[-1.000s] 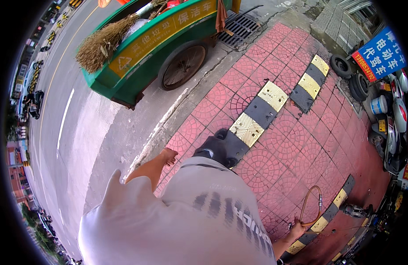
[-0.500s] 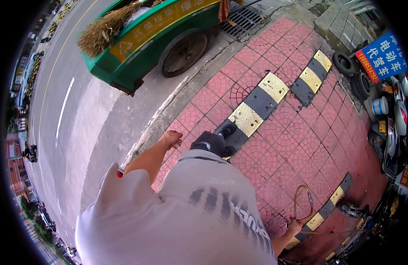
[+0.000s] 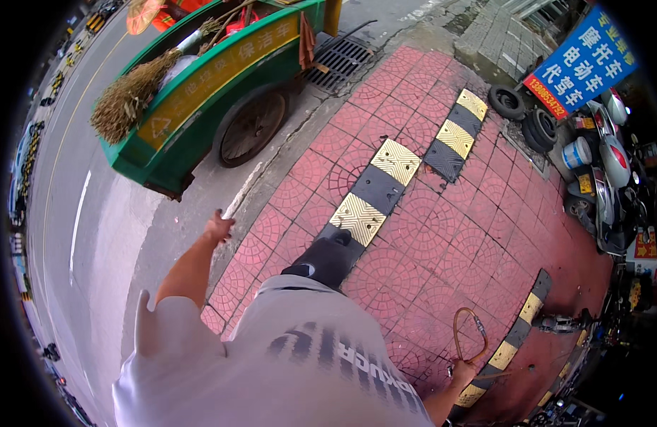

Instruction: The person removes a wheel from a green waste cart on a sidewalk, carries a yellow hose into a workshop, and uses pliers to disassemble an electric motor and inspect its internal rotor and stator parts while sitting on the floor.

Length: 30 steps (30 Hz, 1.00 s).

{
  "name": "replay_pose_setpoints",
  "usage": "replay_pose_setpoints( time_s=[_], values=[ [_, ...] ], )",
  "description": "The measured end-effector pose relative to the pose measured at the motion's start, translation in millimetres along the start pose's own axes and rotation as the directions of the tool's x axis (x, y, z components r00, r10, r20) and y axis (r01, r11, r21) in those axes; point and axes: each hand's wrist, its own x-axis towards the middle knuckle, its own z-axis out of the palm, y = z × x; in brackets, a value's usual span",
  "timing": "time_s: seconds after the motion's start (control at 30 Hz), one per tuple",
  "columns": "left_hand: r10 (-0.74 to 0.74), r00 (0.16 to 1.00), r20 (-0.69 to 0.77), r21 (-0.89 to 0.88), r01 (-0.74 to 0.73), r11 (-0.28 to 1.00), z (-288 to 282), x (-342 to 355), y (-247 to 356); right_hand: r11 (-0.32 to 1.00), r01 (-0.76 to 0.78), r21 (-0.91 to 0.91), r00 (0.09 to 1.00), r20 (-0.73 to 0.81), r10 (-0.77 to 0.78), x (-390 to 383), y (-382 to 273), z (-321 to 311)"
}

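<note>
Right hand [image 3: 462, 371], low at the near right, is closed around the bottom of a thin orange loop [image 3: 469, 333] that stands up stiffly over the red paving [image 3: 442, 242]; it looks light and springy, best gripped low. Left hand [image 3: 219, 228] swings empty, fingers loosely apart.

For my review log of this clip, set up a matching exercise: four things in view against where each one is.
Things:
1. cable loop
2. broom
3. tyres
4. drain grate

Places:
A. stacked under the blue sign
B. hanging from the right hand
C. lying in the green cart, bristles sticking out
D. set in the gutter just behind the cart

Pairs: 1-B, 2-C, 3-A, 4-D. The left hand holds nothing.
</note>
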Motion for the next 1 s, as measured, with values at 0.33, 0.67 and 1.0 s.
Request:
replay_pose_setpoints(
  time_s=[0.33,0.67,1.0],
  values=[
    [-0.086,0.987,-0.133,-0.358,0.033,0.933,17.5,154.2,115.9,0.975,-0.174,-0.14,0.968,0.155,0.195,59.9,-67.3,-71.0],
    [0.084,0.406,0.91,0.164,-0.539,0.826,534.1,-131.7,365.0,0.909,-0.275,0.312,0.951,-0.051,0.305,61.3,-15.2,-96.3],
    [0.101,0.076,0.992,-0.005,-0.773,0.634,781.7,-357.5,521.9,0.454,-0.373,0.809,0.8,0.033,0.599,179.1,113.7,3.1]
  ],
)
